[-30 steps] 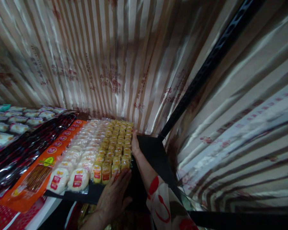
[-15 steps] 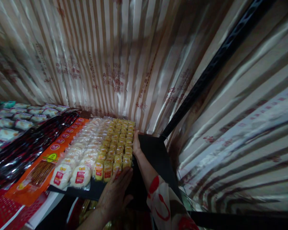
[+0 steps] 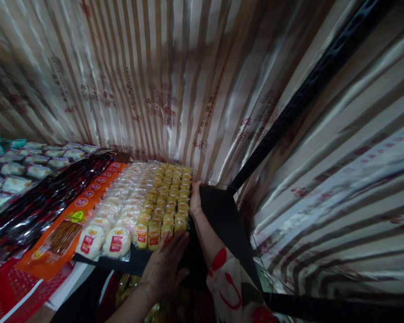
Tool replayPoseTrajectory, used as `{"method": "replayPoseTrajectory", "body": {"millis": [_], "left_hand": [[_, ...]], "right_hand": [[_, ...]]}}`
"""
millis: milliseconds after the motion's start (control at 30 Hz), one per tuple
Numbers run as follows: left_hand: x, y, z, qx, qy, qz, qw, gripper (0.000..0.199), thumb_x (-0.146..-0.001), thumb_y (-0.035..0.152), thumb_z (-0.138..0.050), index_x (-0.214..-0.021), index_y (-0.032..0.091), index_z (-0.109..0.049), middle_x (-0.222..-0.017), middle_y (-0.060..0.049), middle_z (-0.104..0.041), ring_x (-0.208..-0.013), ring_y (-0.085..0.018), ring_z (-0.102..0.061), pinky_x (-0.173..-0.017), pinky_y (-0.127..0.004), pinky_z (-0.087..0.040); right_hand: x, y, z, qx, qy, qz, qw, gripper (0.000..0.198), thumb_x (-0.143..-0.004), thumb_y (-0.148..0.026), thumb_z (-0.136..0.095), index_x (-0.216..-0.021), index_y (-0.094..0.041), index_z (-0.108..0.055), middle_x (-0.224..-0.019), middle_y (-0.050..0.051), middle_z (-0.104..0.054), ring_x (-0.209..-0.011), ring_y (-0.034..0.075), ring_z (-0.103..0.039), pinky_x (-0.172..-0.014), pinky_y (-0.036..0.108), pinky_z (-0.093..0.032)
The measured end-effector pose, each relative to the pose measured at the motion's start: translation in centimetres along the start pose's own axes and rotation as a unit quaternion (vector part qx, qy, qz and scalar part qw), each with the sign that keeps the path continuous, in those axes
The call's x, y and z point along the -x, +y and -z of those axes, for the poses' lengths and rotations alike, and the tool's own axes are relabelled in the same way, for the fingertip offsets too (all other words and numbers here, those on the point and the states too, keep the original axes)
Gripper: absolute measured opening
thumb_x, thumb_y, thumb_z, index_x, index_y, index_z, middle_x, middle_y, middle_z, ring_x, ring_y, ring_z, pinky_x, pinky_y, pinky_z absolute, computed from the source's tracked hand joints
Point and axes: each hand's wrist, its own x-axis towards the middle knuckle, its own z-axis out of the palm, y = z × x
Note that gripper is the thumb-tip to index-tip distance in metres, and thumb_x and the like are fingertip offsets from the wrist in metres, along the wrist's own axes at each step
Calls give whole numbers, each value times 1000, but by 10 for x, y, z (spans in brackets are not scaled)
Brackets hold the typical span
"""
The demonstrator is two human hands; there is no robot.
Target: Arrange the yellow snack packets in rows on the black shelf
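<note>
Rows of small yellow-wrapped snack packs (image 3: 168, 193) stand upright on a black shelf (image 3: 218, 211). My left hand (image 3: 166, 264) lies with fingers stretched out against the front ends of these rows, thumb pointing right. Along their right side rests my right hand (image 3: 195, 199), its fingers reaching toward the back and partly hidden by the packs. Neither hand is closed round a pack. To the left of the yellow rows are round white snack packs (image 3: 117, 242) in clear wrappers, also in rows.
An orange snack bag (image 3: 65, 229), dark glossy packs (image 3: 50, 197) and small white packs (image 3: 37, 170) lie further left. A red perforated basket (image 3: 16, 287) is at lower left. Behind hangs a striped curtain (image 3: 164, 89), crossed by a black metal post (image 3: 289, 112).
The whole view has shifted slightly, so the shelf goods and hands appear a little further right and higher. Both hands keep their places against the yellow packs.
</note>
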Motion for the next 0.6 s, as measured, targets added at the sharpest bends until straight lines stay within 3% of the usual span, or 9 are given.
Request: {"method": "replayPoseTrajectory", "body": {"millis": [133, 200, 333, 600], "left_hand": [[0, -1, 3, 8, -12, -7, 1000, 62, -89, 47, -29, -143, 15, -23, -150, 0, -24, -140, -18, -8, -114, -39, 1], [1, -1, 3, 15, -16, -10, 1000, 62, -89, 46, -30, -143, 15, -22, -150, -2, -24, -140, -19, -9, -114, -40, -3], [3, -1, -1, 36, -22, 3, 999, 62, -89, 45, -33, -142, 15, -22, -150, -4, -23, -140, -22, -12, -113, -43, -8], [4, 2, 12, 95, -30, 17, 995, 52, -90, 34, -38, -140, 25, -27, -148, -2, -29, -140, -24, -11, -113, -48, -8]], "right_hand": [[13, -9, 9, 61, 83, 53, 993, 52, -86, -57, -33, -119, -25, -56, -134, -3, -50, -133, 11, -30, -114, 33, -15], [31, -15, 14, 73, 117, 84, 987, 53, -87, -56, -31, -119, -22, -56, -137, -2, -46, -134, 11, -29, -115, 35, -13], [94, -29, 24, 94, 133, 131, 978, 54, -86, -57, -32, -115, -19, -58, -132, 5, -52, -128, 17, -41, -109, 40, -27], [244, -46, 51, 180, 115, 95, 972, 49, -84, -57, -39, -105, -20, -64, -120, 10, -60, -115, 24, -52, -91, 41, -43]]}}
